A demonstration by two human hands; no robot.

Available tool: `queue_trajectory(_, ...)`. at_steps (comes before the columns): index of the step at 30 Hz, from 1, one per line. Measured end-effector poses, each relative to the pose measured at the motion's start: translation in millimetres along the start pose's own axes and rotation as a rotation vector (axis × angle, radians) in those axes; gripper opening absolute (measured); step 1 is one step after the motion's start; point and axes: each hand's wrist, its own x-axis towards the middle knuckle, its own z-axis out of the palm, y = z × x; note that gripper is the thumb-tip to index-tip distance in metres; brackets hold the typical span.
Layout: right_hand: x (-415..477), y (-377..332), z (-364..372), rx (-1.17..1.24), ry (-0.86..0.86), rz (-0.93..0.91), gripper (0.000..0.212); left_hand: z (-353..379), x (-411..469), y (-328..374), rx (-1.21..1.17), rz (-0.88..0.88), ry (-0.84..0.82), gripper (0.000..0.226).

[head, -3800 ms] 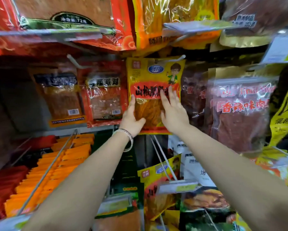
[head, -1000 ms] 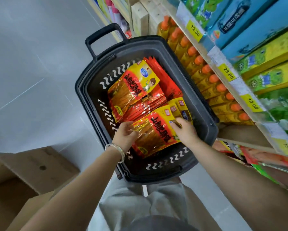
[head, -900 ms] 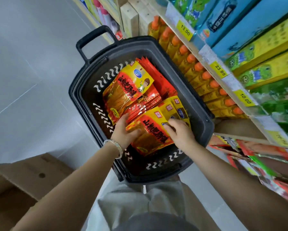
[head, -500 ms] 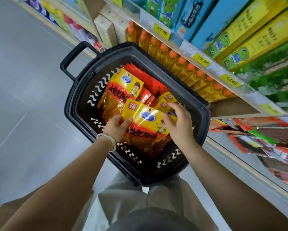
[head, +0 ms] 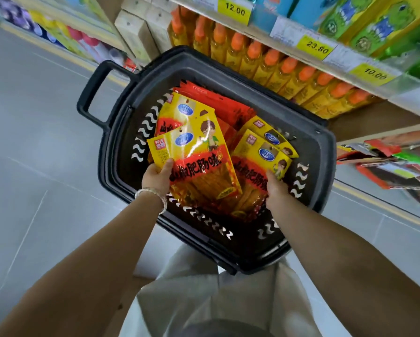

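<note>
Packet [head: 199,164] raised, corner in left hand [head: 156,177] (pinched)

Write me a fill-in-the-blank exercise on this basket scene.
1. The left hand grips a yellow packet over the ____ basket.
2. The right hand holds a second packet; only the ____ wrist wears a bracelet.
3. The shelf bottles have ____ caps.
4. The leftmost price tag reads ____.
Missing words: black; left; orange; 12.00
</note>
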Motion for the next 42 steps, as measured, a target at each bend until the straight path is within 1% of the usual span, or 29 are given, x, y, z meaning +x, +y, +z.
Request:
queue_trajectory(1,1,2,1,-0.023,0.055,-0.053,0.066,0,3,1,-0.009,0.003,-0.01,0.03)
queue_trajectory(2,1,4,2,-0.056,0.091,-0.13,0.063,-1,4,2,-0.014,0.012,-0.021,0.029)
queue_trajectory(3,-1,5,1,-0.071,0.103,-0.216,0.056,-1,4,3,-0.013,0.025,-0.031,0.027)
queue_trajectory(5,-11,8,-7,-0.065,0.071,-0.337,0.038,-1,0,3,-0.015,0.045,-0.057,0.023)
queue_trajectory(9,-42,12,-32,-0.149,-0.041,-0.534,0.019,-5,-18,7,-0.047,0.075,-0.109,0.017)
queue_trajectory(12,-68,13,-55,-0.182,-0.068,-0.68,0.005,-11,-39,15,-0.063,0.165,-0.147,0.015)
queue_trajectory(15,-93,18,-82,-0.183,-0.087,-0.773,0.011,-9,-70,29,-0.05,0.312,-0.226,0.013)
queue_trajectory(16,-100,21,-92,-0.163,-0.074,-0.788,0.011,-5,-83,34,-0.043,0.361,-0.246,0.01)
queue_trajectory(17,-108,23,-103,-0.092,-0.062,-0.802,0.012,0,-97,40,-0.039,0.402,-0.257,0.01)
queue_trajectory(21,-133,25,-164,0.346,-0.004,-0.843,0.011,33,-160,62,-0.035,0.575,-0.194,0.023)
queue_trajectory(23,-139,28,-205,0.489,0.031,-0.853,0.008,53,-196,70,-0.098,0.648,-0.24,0.024)
queue_trajectory(25,-142,35,-250,0.6,0.087,-0.892,0.007,78,-236,76,-0.129,0.75,-0.293,0.017)
queue_trajectory(26,-142,40,-275,0.612,0.128,-0.921,0.01,93,-256,77,-0.133,0.787,-0.306,0.015)
queue_trajectory(29,-138,71,-345,0.596,0.185,-0.966,0.019,143,-314,67,-0.145,0.788,-0.417,0.009)
queue_trajectory(31,-125,101,-388,0.552,0.228,-0.944,0.017,178,-348,52,-0.131,0.802,-0.49,0.006)
queue_trajectory(34,-100,150,-447,0.529,0.275,-0.874,0.018,225,-391,15,-0.028,0.836,-0.559,0.01)
queue_trajectory(37,-80,188,-503,0.505,0.409,-0.824,0.017,263,-423,-15,0.053,0.794,-0.652,0.01)
queue_trajectory(38,-76,196,-521,0.496,0.444,-0.796,0.017,275,-431,-19,0.109,0.793,-0.674,0.011)
queue_trajectory(40,-68,202,-556,0.484,0.492,-0.754,0.018,299,-447,-20,0.226,0.846,-0.686,0.013)
queue_trajectory(42,-65,194,-587,0.481,0.549,-0.775,0.023,324,-462,-11,0.284,0.903,-0.678,0.021)
